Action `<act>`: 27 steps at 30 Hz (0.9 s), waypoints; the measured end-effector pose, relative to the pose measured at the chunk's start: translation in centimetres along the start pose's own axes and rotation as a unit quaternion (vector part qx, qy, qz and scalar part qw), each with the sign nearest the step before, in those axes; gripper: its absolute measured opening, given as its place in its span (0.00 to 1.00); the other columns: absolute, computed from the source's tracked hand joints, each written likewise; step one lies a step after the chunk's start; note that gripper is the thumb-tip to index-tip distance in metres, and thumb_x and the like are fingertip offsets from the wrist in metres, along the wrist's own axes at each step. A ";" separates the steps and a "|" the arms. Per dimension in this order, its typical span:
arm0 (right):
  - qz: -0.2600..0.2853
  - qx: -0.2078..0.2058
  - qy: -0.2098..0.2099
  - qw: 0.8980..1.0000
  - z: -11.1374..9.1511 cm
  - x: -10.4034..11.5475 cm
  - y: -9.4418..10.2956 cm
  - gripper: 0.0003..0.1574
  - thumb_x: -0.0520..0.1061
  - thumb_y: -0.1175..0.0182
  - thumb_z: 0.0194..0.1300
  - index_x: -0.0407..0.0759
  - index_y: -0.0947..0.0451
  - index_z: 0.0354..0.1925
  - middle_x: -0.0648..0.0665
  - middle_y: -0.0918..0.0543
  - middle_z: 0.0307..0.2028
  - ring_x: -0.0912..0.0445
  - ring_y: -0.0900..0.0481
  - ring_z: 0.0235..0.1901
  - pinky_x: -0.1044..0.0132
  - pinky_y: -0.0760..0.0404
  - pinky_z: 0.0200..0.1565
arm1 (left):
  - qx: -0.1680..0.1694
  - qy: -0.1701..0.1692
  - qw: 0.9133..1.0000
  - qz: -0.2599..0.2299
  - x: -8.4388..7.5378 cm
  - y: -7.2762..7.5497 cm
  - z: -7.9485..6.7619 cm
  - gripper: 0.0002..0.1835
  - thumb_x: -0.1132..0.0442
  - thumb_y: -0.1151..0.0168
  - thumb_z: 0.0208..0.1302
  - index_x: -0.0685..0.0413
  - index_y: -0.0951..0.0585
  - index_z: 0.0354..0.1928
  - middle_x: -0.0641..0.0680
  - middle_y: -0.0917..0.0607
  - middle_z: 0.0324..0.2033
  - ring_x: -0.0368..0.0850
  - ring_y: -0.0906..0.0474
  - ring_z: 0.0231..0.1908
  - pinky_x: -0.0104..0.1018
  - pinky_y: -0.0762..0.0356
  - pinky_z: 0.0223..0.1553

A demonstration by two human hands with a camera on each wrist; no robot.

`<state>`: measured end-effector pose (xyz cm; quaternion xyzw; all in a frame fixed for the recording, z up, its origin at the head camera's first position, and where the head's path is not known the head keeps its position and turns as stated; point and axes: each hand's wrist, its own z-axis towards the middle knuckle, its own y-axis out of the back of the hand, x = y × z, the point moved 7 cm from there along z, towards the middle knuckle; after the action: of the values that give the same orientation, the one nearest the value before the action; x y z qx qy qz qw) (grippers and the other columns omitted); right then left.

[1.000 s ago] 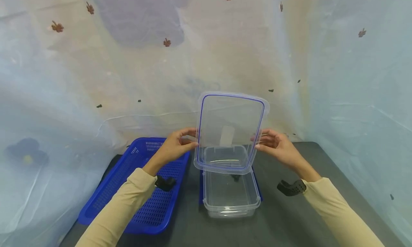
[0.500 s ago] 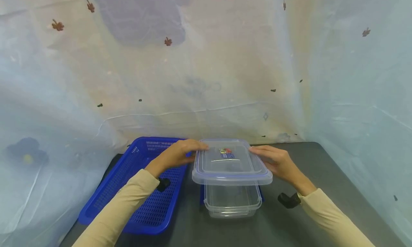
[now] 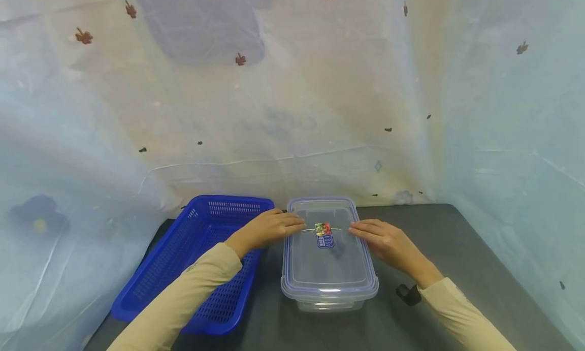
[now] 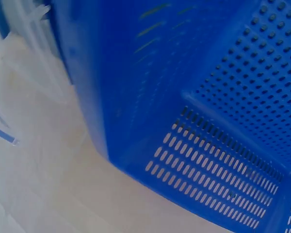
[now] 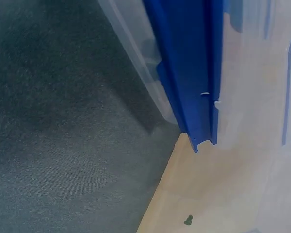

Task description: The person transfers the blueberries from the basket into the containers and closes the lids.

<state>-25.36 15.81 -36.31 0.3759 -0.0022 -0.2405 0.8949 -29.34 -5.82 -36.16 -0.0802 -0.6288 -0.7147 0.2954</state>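
Observation:
A clear plastic lid (image 3: 329,267) with a blue seal line and a small colourful label (image 3: 324,235) lies over a clear food container (image 3: 328,306). My left hand (image 3: 269,229) rests its extended fingertips on the lid's left side, toward the back. On the opposite side, the fingers of my right hand (image 3: 388,243) touch the lid's right edge. Neither hand shows in its own wrist view. A blue side flap (image 5: 189,68) stands out beside the container's clear wall (image 5: 136,53) in the right wrist view.
A perforated blue basket (image 3: 217,327) stands left of the container, under my left forearm, and fills much of the left wrist view. Dark grey table surface (image 3: 425,315) spreads around. A patterned plastic curtain (image 3: 320,102) hangs behind and at both sides.
The lid, held upright in both hands earlier, has tipped down and come to lie flat over the container, its label now face up. My hands have shifted from gripping its sides to touching its top.

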 end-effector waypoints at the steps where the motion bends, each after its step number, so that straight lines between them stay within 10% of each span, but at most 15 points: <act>1: -0.004 0.003 0.000 1.000 0.0 0.0 -0.2 0.20 0.44 0.59 0.69 0.39 0.23 0.47 0.44 0.22 0.47 0.50 0.24 0.44 0.58 0.25 0.41 | 0.009 -0.002 1.000 0.003 -0.1 -0.4 0.1 0.23 0.68 0.43 0.58 0.49 0.28 0.57 0.47 0.27 0.54 0.43 0.32 0.53 0.41 0.31 0.47; 12: -0.058 0.117 -0.038 0.991 -1.3 -0.6 -2.6 0.31 0.35 0.37 0.43 0.44 0.24 0.51 0.48 0.24 0.50 0.54 0.28 0.50 0.57 0.24 0.36 | 0.056 -0.016 0.998 0.025 -0.8 -3.5 1.2 0.25 0.69 0.44 0.58 0.49 0.31 0.59 0.48 0.29 0.56 0.40 0.33 0.54 0.37 0.30 0.46; 27: -0.088 0.175 -0.070 0.978 -1.2 -1.1 -4.8 0.36 0.32 0.33 0.43 0.46 0.27 0.54 0.48 0.25 0.51 0.54 0.28 0.50 0.56 0.25 0.38 | 0.069 -0.001 0.997 0.033 -0.9 -4.4 1.6 0.22 0.70 0.41 0.55 0.47 0.27 0.53 0.47 0.24 0.51 0.40 0.26 0.46 0.34 0.26 0.35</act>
<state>-28.19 14.19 -40.25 0.5081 -0.0739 -0.3395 0.7881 -31.33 -3.83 -40.02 -0.0812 -0.6739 -0.6593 0.3234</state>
